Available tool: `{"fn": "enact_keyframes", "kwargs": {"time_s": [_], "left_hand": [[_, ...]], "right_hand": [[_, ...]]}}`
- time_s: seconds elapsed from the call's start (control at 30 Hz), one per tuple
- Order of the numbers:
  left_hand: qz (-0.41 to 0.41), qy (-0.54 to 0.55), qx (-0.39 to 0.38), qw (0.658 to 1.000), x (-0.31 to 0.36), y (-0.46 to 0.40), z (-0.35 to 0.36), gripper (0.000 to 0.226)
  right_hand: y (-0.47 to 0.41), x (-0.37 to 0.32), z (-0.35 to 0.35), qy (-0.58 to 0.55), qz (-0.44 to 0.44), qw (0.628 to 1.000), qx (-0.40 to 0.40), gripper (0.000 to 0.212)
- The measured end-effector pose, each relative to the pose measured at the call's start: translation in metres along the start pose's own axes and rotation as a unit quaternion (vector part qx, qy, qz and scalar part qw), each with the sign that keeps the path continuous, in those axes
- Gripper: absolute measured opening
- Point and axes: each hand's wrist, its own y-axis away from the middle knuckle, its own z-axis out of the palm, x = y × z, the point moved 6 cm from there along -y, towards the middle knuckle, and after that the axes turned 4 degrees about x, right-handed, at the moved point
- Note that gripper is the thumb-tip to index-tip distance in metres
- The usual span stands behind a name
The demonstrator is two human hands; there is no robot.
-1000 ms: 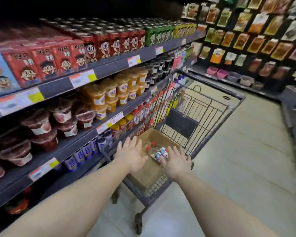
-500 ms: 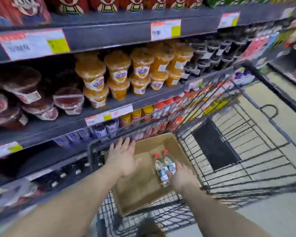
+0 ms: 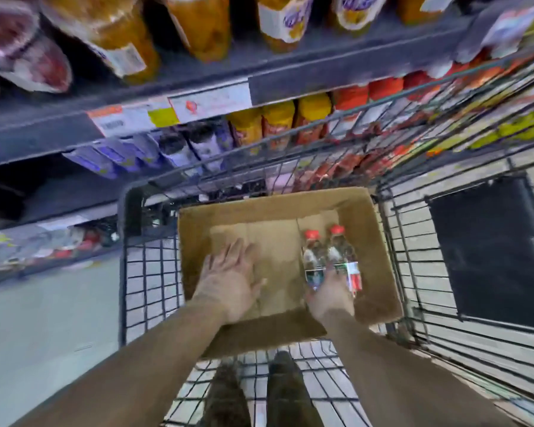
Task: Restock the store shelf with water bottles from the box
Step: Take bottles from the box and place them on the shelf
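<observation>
We find two clear plastic water bottles with red caps (image 3: 329,257) lying side by side in the right half of the open brown cardboard box (image 3: 379,238), caps pointing away from us. Our right hand (image 3: 332,292) touches their near ends, though we cannot tell whether its fingers have closed round them. Our left hand (image 3: 228,278) hovers spread over bare cardboard, farther off.

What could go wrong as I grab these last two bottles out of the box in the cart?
The right hand is reaching for two red-capped bottles at once; one could slip from a one-handed grip. The left hand is flat inside the cardboard box, so leaning on it could shift the box or roll the wire cart.
</observation>
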Motion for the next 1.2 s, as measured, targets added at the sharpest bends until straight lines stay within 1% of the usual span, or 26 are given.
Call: {"fn": "enact_keyframes", "kwargs": {"time_s": [0.03, 0.13, 0.17, 0.27, 0.4, 0.43, 0.47, 0.5, 0.53, 0.57, 0.6, 0.63, 0.67, 0.7, 0.73, 0.77, 0.8, 0.83, 0.87, 0.9, 0.93, 1.0, 1.03, 1.07, 1.13, 1.2], "left_hand": [[-0.002, 0.006, -0.005, 1.000, 0.000, -0.003, 0.007, 0.072], [0.005, 0.028, -0.017, 0.999, 0.001, -0.010, 0.026, 0.072], [0.007, 0.031, -0.018, 0.999, 0.000, -0.011, 0.031, 0.073], [-0.002, 0.030, -0.018, 0.999, -0.003, -0.012, 0.039, 0.072], [-0.013, 0.041, -0.015, 0.999, -0.008, -0.008, 0.032, 0.070], [-0.012, 0.051, -0.007, 0.999, -0.010, -0.007, 0.029, 0.069], [-0.012, 0.070, -0.005, 0.997, -0.012, -0.007, 0.027, 0.069], [-0.015, 0.101, -0.009, 0.995, -0.012, -0.005, 0.024, 0.069], [-0.022, 0.149, -0.020, 0.988, -0.013, -0.004, 0.023, 0.070], [-0.034, 0.213, -0.040, 0.976, -0.013, -0.003, 0.022, 0.071], [-0.052, 0.289, -0.071, 0.953, -0.012, -0.001, 0.023, 0.077], [-0.073, 0.370, -0.102, 0.920, -0.011, 0.002, 0.024, 0.088], [-0.093, 0.451, -0.133, 0.878, -0.009, 0.005, 0.025, 0.103], [-0.108, 0.528, -0.165, 0.826, -0.007, 0.009, 0.026, 0.113], [-0.112, 0.595, -0.197, 0.771, -0.004, 0.012, 0.026, 0.115], [-0.109, 0.641, -0.218, 0.728, -0.001, 0.014, 0.026, 0.108], [-0.108, 0.670, -0.226, 0.698, 0.001, 0.015, 0.026, 0.096], [-0.110, 0.687, -0.220, 0.684, 0.001, 0.014, 0.027, 0.083], [-0.119, 0.699, -0.198, 0.676, 0.000, 0.013, 0.027, 0.075], [-0.129, 0.706, -0.170, 0.675, -0.004, 0.010, 0.029, 0.072], [-0.138, 0.706, -0.147, 0.679, -0.007, 0.009, 0.031, 0.073], [-0.136, 0.698, -0.128, 0.692, -0.012, 0.007, 0.034, 0.075], [-0.129, 0.688, -0.127, 0.703, -0.013, 0.007, 0.036, 0.075], [-0.121, 0.676, -0.130, 0.715, -0.014, 0.008, 0.038, 0.073], [-0.115, 0.661, -0.137, 0.728, -0.015, 0.008, 0.044, 0.072], [-0.122, 0.658, -0.140, 0.730, -0.018, 0.008, 0.053, 0.073]], "right_hand": [[-0.006, 0.003, 0.005, -0.003, 0.017, 1.000, 0.009, 0.078], [-0.016, 0.006, 0.010, 0.005, 0.034, 0.998, 0.059, 0.063], [-0.017, 0.005, 0.012, 0.010, 0.036, 0.998, 0.060, 0.060], [-0.020, -0.001, 0.023, -0.007, 0.023, 0.999, 0.025, 0.061], [-0.022, -0.008, 0.028, -0.076, -0.012, 0.997, -0.025, 0.059], [-0.020, -0.010, 0.029, -0.109, -0.019, 0.993, -0.047, 0.059], [-0.016, -0.011, 0.029, -0.170, -0.017, 0.982, -0.077, 0.059], [-0.012, -0.013, 0.030, -0.269, -0.006, 0.956, -0.121, 0.056], [-0.004, -0.017, 0.031, -0.380, 0.018, 0.907, -0.180, 0.048], [0.006, -0.023, 0.030, -0.474, 0.040, 0.844, -0.246, 0.040], [0.017, -0.028, 0.026, -0.542, 0.051, 0.782, -0.303, 0.035], [0.028, -0.035, 0.019, -0.583, 0.049, 0.731, -0.350, 0.034], [0.035, -0.041, 0.012, -0.603, 0.029, 0.698, -0.385, 0.036], [0.042, -0.047, 0.006, -0.613, 0.005, 0.677, -0.408, 0.040], [0.045, -0.051, 0.002, -0.610, -0.019, 0.674, -0.416, 0.043], [0.047, -0.053, -0.002, -0.591, -0.043, 0.694, -0.409, 0.047], [0.046, -0.053, -0.003, -0.552, -0.069, 0.734, -0.389, 0.050], [0.046, -0.052, -0.005, -0.501, -0.089, 0.779, -0.365, 0.052], [0.045, -0.050, -0.006, -0.452, -0.102, 0.819, -0.338, 0.052], [0.042, -0.046, -0.008, -0.413, -0.106, 0.852, -0.304, 0.048], [0.034, -0.038, -0.010, -0.384, -0.096, 0.885, -0.245, 0.044], [0.009, -0.005, -0.019, -0.284, -0.028, 0.958, -0.029, 0.042], [0.001, 0.011, -0.024, -0.214, 0.016, 0.975, 0.060, 0.048], [-0.006, 0.025, -0.025, -0.167, 0.055, 0.979, 0.105, 0.053], [-0.019, 0.042, -0.018, -0.143, 0.106, 0.979, 0.100, 0.063], [-0.030, 0.050, -0.011, -0.138, 0.127, 0.978, 0.094, 0.072]]}}
